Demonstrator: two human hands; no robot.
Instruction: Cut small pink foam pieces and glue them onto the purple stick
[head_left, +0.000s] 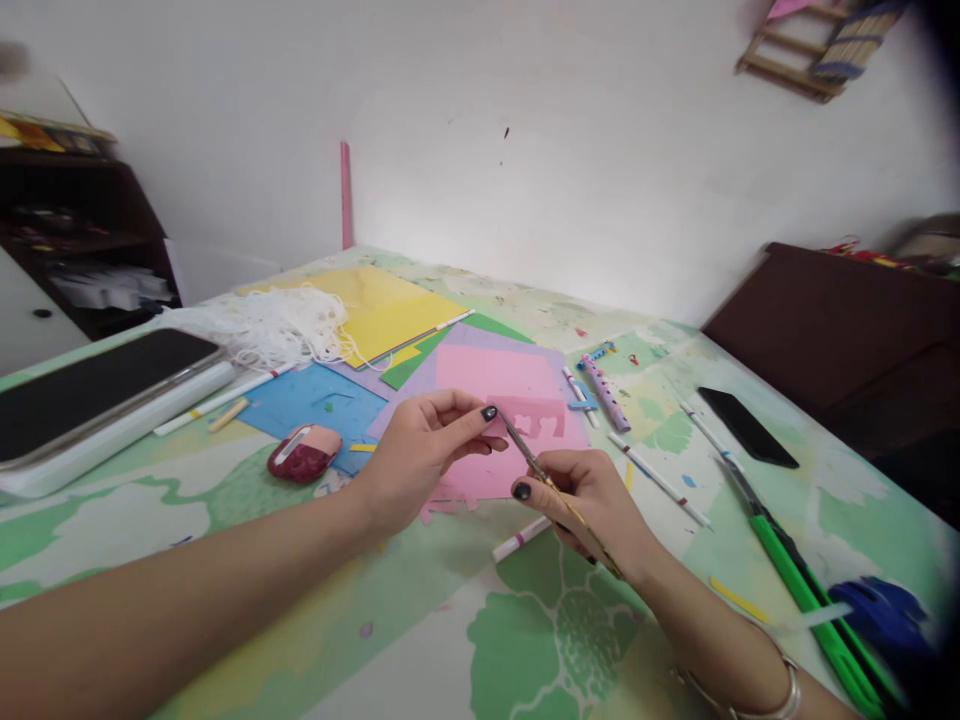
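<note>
My left hand (420,445) pinches a small piece of pink paper (491,425) between thumb and fingers, mostly hidden by them. My right hand (592,505) is closed around slim scissors (536,462) with gold-coloured handles, seen nearly edge-on. Their metal tip reaches the left fingertips; whether the blades are apart I cannot tell. Beneath both hands lies a pink sheet (480,370) on a lilac sheet (420,365). A darker pink patch (551,410) with ragged shapes shows just beyond the scissors. Small pink scraps (450,508) lie at the sheet's near edge.
A tablet-like device (105,390), white string (292,325) and an earbud case (305,452) are on the left. Behind lie yellow (405,300) and blue sheets (300,400). White sticks (660,480), a black phone (748,427) and a green-handled cutting tool (802,580) occupy the right.
</note>
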